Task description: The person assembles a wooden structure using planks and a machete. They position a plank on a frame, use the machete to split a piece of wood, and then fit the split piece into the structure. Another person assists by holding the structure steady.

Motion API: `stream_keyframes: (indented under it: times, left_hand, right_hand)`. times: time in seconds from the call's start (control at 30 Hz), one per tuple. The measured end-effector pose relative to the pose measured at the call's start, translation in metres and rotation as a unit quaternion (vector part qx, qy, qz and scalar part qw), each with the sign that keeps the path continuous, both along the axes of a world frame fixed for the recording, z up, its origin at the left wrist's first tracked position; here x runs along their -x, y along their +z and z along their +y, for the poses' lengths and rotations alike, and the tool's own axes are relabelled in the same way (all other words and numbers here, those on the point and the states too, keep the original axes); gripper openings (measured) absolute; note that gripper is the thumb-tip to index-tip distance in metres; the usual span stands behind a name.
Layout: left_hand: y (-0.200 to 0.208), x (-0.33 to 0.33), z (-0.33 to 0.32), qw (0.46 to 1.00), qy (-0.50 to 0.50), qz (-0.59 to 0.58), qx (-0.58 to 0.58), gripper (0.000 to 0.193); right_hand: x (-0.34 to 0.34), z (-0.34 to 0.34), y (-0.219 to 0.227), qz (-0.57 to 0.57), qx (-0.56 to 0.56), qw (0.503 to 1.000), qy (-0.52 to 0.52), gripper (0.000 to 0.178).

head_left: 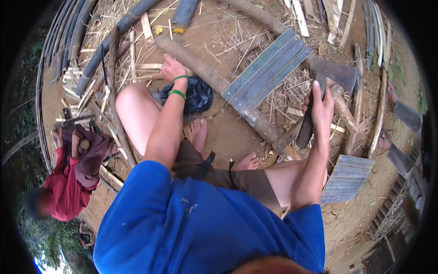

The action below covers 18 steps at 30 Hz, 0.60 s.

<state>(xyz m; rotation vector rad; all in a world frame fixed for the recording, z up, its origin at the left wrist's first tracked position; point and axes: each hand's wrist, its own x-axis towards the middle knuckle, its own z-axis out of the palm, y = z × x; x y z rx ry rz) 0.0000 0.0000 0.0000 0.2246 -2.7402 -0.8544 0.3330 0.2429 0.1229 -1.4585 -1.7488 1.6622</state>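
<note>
My right hand [322, 109] is wrapped around the dark wooden handle of a hatchet [335, 74]; its broad, rust-brown head points away to the right. My left hand [173, 68] is closed beside a long log [200, 68], just above a black plastic bag [197, 95]. Whatever its curled fingers may hold is hidden. Between my hands, a grey slatted panel [269, 71] with small fastenings along its edges rests tilted across the log. A second slatted panel [348, 179] lies by my right thigh.
Dark bamboo poles [114, 39] and split strips [301, 18] lie at the far side, among straw and chips. A wooden pole [113, 96] runs beside my left knee. At left, a person in red [73, 187] sits working. Another person's feet [384, 140] show at right.
</note>
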Motion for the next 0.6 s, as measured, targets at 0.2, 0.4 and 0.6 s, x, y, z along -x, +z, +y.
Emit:
stream_keyframes:
  times: [0.2,0.4,0.6]
  left_hand:
    - [-0.073,-0.023,-0.106,0.887,-0.241,-0.323,0.224,0.04]
    - [-0.079,-0.074,-0.081,0.918,-0.219,-0.256,0.211,0.033]
    - [-0.085,-0.076,-0.084,0.903,-0.256,-0.21,0.274,0.019]
  right_hand:
    - [0.002,0.005,0.005,0.03,0.04,0.999,-0.009,0.035]
    - [-0.01,0.02,-0.004,-0.035,-0.01,0.999,0.0,0.049]
    - [0.003,0.021,-0.015,-0.189,-0.057,0.966,0.168,0.044]
